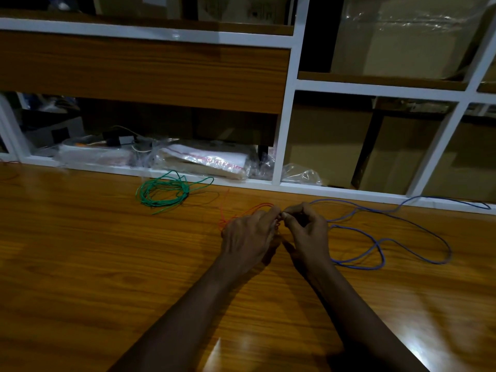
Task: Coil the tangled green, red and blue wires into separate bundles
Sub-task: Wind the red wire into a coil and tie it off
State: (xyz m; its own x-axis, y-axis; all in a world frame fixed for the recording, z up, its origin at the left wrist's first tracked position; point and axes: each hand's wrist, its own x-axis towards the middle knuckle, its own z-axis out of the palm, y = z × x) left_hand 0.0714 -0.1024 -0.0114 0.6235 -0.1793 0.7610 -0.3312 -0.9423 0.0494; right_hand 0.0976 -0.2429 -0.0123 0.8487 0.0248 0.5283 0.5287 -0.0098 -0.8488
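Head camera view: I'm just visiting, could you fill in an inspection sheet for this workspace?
Surface: wooden table, glossy.
Job's things: green wire loosely coiled at the back; red wire in the hands; blue wire in loose loops, right.
Clutter: plastic bags on the low shelf.
Grippers: left hand and right hand both pinch the red wire.
Cables: pale cord on the shelf.
Surroundings: white-framed shelves, cardboard boxes.
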